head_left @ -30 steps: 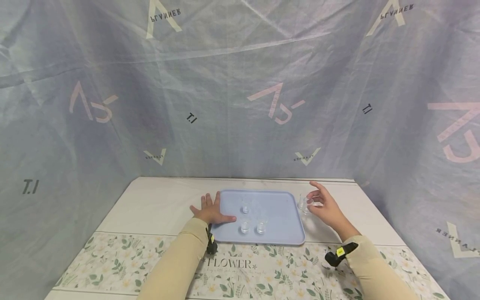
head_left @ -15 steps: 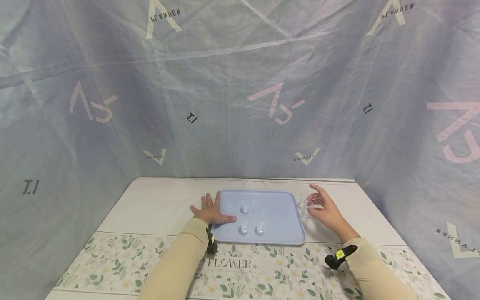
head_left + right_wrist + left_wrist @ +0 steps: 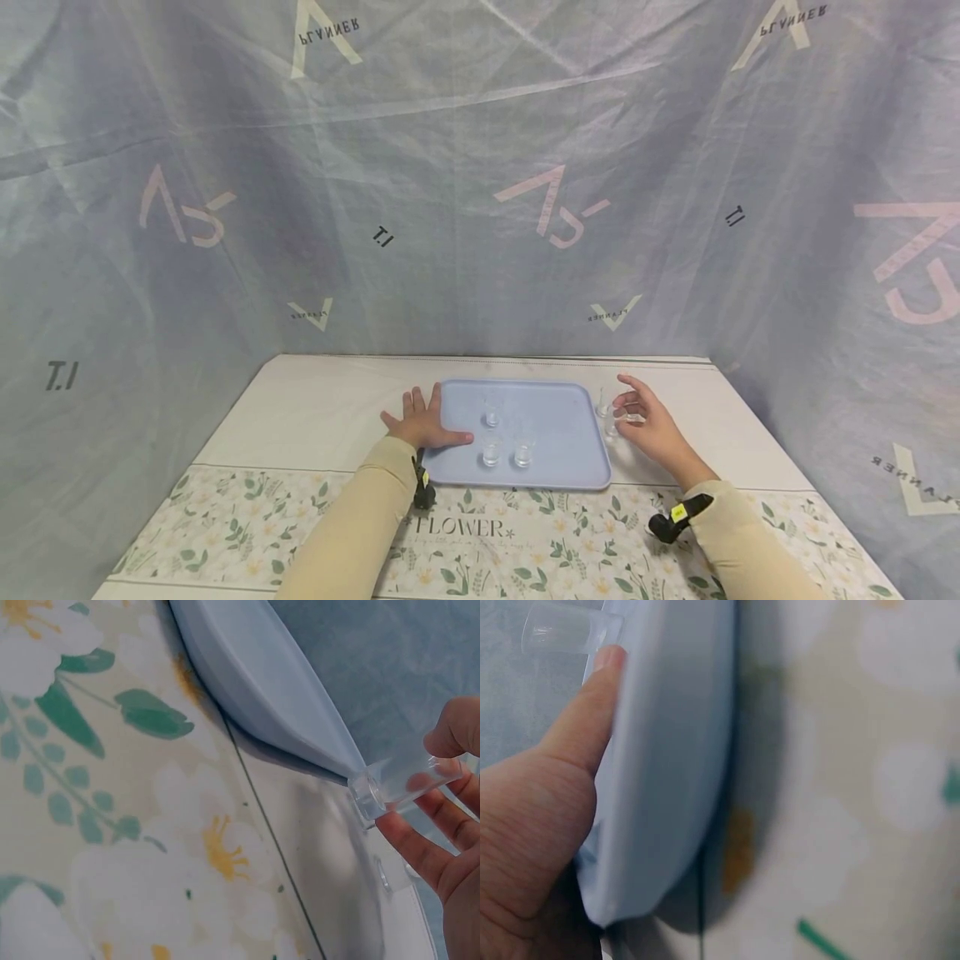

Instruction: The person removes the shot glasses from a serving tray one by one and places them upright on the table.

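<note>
My left hand (image 3: 423, 425) lies spread over the left edge of a light blue tray (image 3: 558, 433). Its thumb points across the tray at a small clear shot glass (image 3: 562, 630). Three such glasses stand on the tray: one farther back (image 3: 491, 415), the other two nearer, a left glass (image 3: 491, 452) and a right glass (image 3: 523, 454). Just off the tray's right edge, my right hand (image 3: 651, 423) pinches another clear shot glass (image 3: 405, 780) between thumb and fingers. From the frames I cannot tell whether its base touches the table.
Another clear glass (image 3: 602, 406) stands beside the tray's right edge, close behind the held one. The table wears a white cloth with a flowered band (image 3: 247, 517) along the front. A grey-blue curtain (image 3: 450, 275) closes off the back and sides.
My right hand has come slightly nearer to me, with the pinched shot glass moving along. The left hand, tray and glasses on it look the same.
</note>
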Available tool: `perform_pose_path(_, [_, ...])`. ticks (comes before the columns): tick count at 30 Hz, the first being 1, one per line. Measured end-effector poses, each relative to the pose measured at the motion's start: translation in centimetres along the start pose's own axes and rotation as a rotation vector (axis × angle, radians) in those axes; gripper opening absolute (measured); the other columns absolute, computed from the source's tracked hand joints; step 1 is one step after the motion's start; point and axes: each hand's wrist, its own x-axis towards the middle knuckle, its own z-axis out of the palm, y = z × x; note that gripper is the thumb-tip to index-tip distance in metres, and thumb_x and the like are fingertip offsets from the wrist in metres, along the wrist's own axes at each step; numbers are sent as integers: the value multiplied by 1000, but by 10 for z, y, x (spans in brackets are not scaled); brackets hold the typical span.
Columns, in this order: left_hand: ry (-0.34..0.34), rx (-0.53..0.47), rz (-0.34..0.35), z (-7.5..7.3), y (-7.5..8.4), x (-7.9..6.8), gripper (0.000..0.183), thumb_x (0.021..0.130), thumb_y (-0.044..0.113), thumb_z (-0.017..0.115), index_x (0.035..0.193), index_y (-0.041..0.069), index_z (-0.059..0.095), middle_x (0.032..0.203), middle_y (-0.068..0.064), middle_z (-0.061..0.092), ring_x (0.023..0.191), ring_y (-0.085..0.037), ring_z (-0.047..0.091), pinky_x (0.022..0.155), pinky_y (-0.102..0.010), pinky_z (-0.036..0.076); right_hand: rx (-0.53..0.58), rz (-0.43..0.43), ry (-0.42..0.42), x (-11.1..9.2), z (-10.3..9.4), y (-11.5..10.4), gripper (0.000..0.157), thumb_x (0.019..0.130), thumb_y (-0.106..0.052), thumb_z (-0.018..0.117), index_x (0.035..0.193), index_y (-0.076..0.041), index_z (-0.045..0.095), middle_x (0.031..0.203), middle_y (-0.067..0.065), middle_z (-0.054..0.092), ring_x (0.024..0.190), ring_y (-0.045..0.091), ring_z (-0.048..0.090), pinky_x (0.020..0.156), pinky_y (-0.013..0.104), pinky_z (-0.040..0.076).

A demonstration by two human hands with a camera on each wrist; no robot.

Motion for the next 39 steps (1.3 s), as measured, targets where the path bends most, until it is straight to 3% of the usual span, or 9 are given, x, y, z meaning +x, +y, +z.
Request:
perform_pose_path(7, [-2,-1,-1,-1,0,-1,124,75,77,69,164,17,9,166,-27,2,154,-44,1,108,-81,4,12,-12,-3,-2,1,6,74,83,18,66,149,7,35,113,32,59,105,49,61,83,26,54])
perform_pose_path(15, [-12,-4,-2,-1,0,-2,121,77,75,69,164,17,9,167,-26,1,154,-43,0,109,-80,2,-14,1,-2,-4,3,8,74,82,18,65,149,8,35,112,31,59,105,49,61,85,39,57])
perform_pose_path(25, [-6,-4,0,-1,-2,1,125,74,78,69,165,17,8,166,-27,1,154,-44,0,108,-81,2,-4,-12,-12,-5,3,10,73,83,19,64,148,8,35,112,32,58,105,50,61,84,35,57])
perform_pose_path(35, [-3,-12,6,-1,0,-1,124,75,77,70,165,17,9,166,-27,1,154,-44,0,108,-81,3,-13,-43,13,1,4,41,80,83,18,67,153,2,32,117,27,59,110,45,61,89,46,56])
perform_pose_path(39, [-6,-8,6,-1,-2,-1,124,75,77,69,165,17,8,166,-27,1,154,-44,0,108,-81,2,28,-108,31,6,3,43,81,82,19,68,153,2,33,118,27,61,111,45,61,95,45,54])
